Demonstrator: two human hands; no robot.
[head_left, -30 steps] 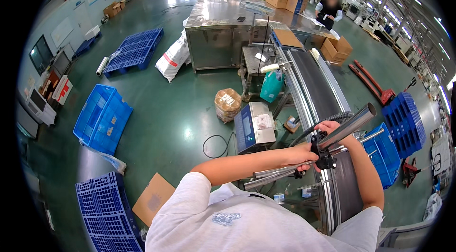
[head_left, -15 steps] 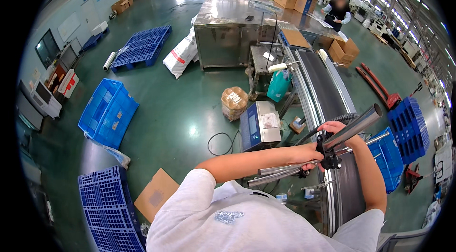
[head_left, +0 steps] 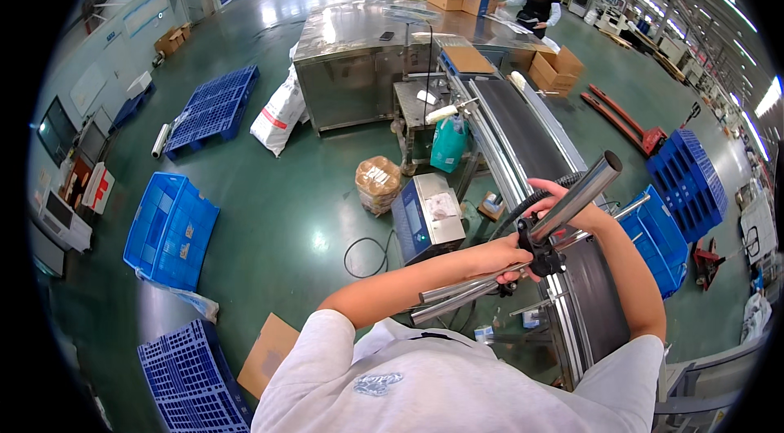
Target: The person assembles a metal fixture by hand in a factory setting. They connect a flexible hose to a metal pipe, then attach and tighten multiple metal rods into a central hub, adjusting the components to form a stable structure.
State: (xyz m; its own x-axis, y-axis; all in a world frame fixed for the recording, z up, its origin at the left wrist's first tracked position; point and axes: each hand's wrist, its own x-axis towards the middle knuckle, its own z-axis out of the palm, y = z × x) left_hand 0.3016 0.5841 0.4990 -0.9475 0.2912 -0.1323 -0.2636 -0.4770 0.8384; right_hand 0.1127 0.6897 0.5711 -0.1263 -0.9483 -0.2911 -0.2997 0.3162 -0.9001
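Observation:
A thick shiny metal tube (head_left: 576, 198) slants up to the right, its lower end by a black clamp (head_left: 539, 249) that joins thinner metal rods (head_left: 457, 302). My left hand (head_left: 510, 256) is closed round the left side of the clamp, its fingertips partly hidden below. My right hand (head_left: 572, 216) lies behind the tube, fingers curved round its far side next to a black ribbed hose (head_left: 516, 214). The tube hides part of that palm. Under both hands runs a dark conveyor belt (head_left: 529, 131) with metal side rails.
A box-shaped machine with a screen (head_left: 429, 219) stands left of the conveyor, near a wrapped brown bundle (head_left: 378, 185). Blue crates (head_left: 171, 229) and pallets (head_left: 214, 110) lie around. A person (head_left: 539, 2) works by a steel table (head_left: 347, 65); a red pallet jack (head_left: 629, 124) is at right.
The whole view has shifted, so most surroundings sit further left now. Both hands stay on the clamp and tube, which look a little more steeply tilted.

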